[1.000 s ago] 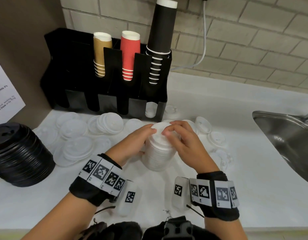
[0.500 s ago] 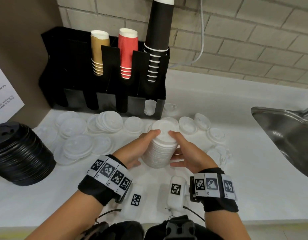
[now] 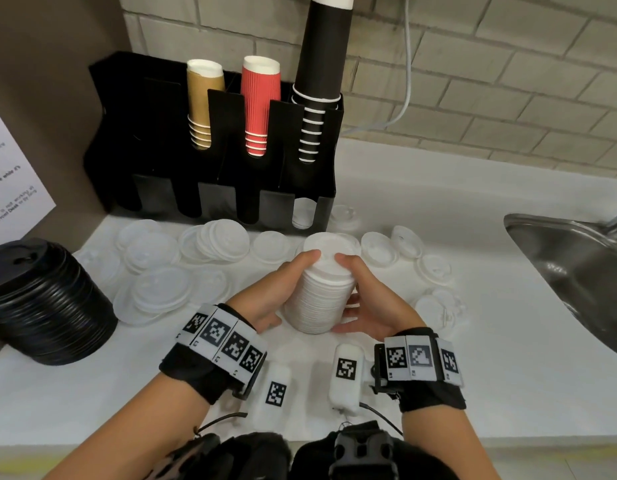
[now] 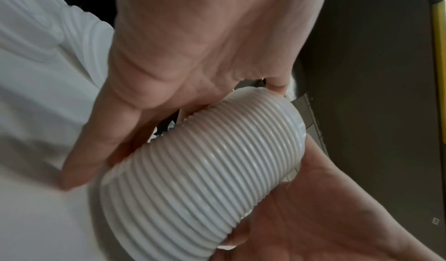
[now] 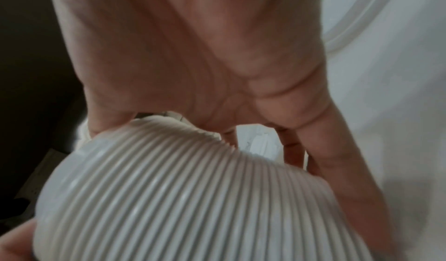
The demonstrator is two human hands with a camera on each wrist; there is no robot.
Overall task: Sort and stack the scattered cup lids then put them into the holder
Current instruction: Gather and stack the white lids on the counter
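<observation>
Ribbed lid stack (image 4: 205, 179) between both hands (holder (image 3: 210, 188) head view only)

a tall stack of white lids (image 3: 322, 292) stands upright on the counter, ribbed down its side. loose white lids (image 3: 215, 241) lie scattered around it, some overlapping. the black holder (image 3: 227, 199) stands behind them at the wall, one white lid in its rightmost slot.

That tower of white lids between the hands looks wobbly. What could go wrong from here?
The white stack is tall, held only at its sides by the left hand and right hand; lifted, it might buckle. Loose lids lie around and could get knocked. The holder slots look narrow, so it may snag.
</observation>
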